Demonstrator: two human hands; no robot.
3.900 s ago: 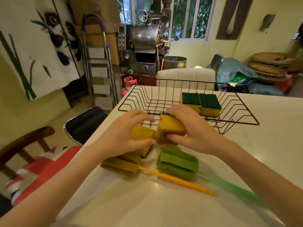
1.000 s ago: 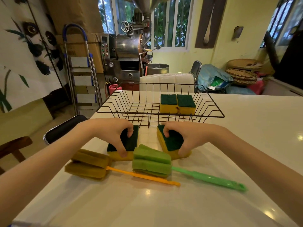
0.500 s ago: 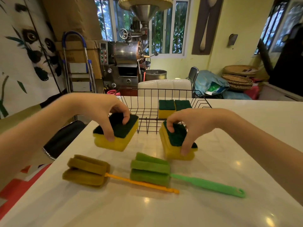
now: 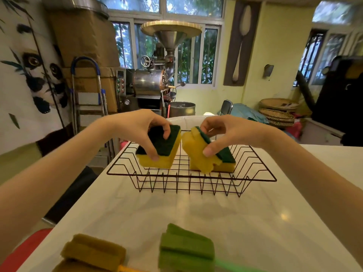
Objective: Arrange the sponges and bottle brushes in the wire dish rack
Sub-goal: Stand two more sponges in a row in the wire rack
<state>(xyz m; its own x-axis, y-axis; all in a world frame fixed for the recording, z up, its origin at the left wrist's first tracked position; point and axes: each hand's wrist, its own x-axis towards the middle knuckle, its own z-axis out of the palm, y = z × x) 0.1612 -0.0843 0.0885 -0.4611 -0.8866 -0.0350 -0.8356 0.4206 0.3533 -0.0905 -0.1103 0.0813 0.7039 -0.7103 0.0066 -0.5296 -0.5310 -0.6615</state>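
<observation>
Both hands loaded, one sponge each, held over the wire dish rack (image 4: 191, 178) so both drop in one pass. Left hand (image 4: 137, 126) pinches the left sponge (image 4: 163, 152) scrub side up, flat for placing. Right hand (image 4: 225, 132) grips the right sponge (image 4: 198, 154) tilted on edge, to slot beside the sponge already in the rack (image 4: 225, 160). Olive brush (image 4: 92, 254) and green brush (image 4: 185, 250) wait on the near tabletop (image 4: 245, 222), probably next.
</observation>
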